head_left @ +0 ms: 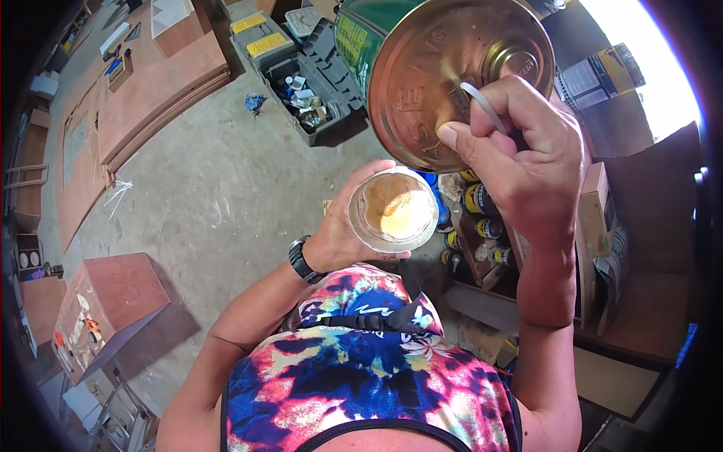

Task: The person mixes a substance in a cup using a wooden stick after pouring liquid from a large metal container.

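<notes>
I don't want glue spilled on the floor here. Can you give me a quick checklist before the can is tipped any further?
1. Right hand grips the handle of the big metal can: ok.
2. Left hand holds the small clear cup: ok.
3. Cup sits below the can's rim: ok.
4. Cup has room left: cannot tell.
5. Can's spout open: cannot tell.

Concrete floor (pixel 226 188) carries plywood sheets (pixel 158 83) and toolbox (pixel 309 75).
</notes>
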`<state>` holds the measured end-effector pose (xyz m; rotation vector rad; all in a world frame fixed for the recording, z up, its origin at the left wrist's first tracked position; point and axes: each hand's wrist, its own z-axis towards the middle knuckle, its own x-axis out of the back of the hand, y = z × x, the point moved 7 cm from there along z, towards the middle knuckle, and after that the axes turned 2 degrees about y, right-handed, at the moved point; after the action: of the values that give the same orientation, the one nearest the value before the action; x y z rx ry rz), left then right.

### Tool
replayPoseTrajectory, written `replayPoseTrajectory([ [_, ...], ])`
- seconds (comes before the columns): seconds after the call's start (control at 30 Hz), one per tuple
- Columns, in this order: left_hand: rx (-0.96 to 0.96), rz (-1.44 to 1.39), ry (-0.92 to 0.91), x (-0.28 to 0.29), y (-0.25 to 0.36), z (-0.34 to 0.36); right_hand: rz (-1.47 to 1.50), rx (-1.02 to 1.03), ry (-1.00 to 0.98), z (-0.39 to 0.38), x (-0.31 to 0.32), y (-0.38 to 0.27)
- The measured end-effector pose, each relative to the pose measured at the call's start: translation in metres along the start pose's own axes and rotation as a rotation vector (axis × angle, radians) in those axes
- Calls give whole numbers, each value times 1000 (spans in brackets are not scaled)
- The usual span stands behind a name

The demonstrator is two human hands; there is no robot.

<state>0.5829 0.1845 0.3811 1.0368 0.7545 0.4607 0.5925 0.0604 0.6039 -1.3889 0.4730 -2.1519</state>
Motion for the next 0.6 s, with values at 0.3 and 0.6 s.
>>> replayPoseTrajectory([
  [0.3,112,-126,41,-7,-3,-2,-106,130,47,-11,1,-18],
  [0.6,155,-107,25,-6,6,-3,-109,145,17,-18,-9,-18],
])
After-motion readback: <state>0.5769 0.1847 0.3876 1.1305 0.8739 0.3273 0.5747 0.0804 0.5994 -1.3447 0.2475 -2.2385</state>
